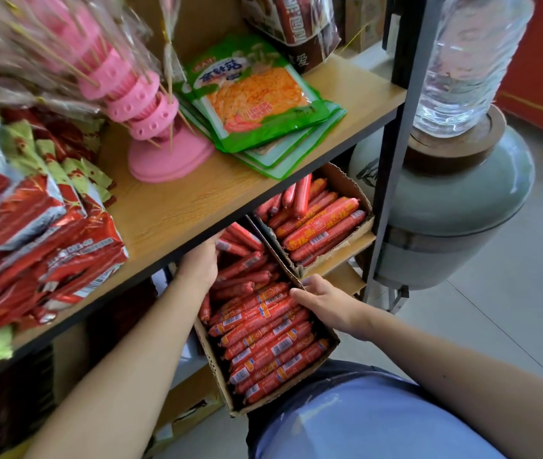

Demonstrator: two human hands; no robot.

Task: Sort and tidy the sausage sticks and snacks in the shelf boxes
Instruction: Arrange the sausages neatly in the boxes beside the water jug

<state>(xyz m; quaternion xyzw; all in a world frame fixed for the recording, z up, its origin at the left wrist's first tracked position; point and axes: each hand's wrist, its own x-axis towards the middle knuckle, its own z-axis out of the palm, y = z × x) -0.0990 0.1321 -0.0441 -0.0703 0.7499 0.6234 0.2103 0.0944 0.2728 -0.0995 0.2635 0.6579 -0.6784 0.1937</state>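
Note:
A long cardboard box (214, 366) full of thin red sausage sticks (263, 332) sits pulled partway out from under the wooden shelf. My right hand (328, 301) grips the box's right wall, thumb inside over the sticks. My left hand (200, 261) reaches into the back of the same box among loose sticks; its fingertips are hidden under the shelf edge. To the right, a second cardboard box (336, 251) holds thicker red sausages (321, 223), some standing on end at its back.
On the wooden shelf (204, 200) above lie red snack packets (41, 226), a pink skewer stand (151, 114) and green snack bags (257, 94). A black metal shelf post (392, 150) and a water dispenser (455, 193) stand to the right.

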